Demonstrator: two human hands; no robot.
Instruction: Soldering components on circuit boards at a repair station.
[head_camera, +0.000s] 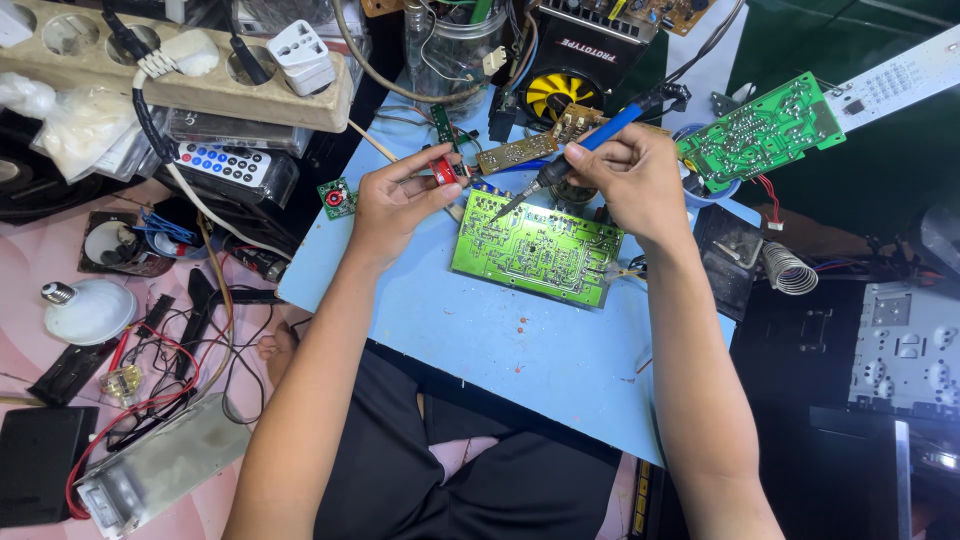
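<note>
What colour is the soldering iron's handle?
Blue, with a black grip; the soldering iron shows in the head view, held by the right hand.

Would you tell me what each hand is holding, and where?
Right hand: soldering iron, by its blue handle. Left hand: small red part, between fingertips.

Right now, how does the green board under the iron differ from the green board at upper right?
The board under the iron lies flat on the blue mat, solder side up; the upper-right board sits tilted beyond the mat's edge. The soldering iron in the right hand touches the first; nothing touches the second. Both are green and rectangular.
</note>
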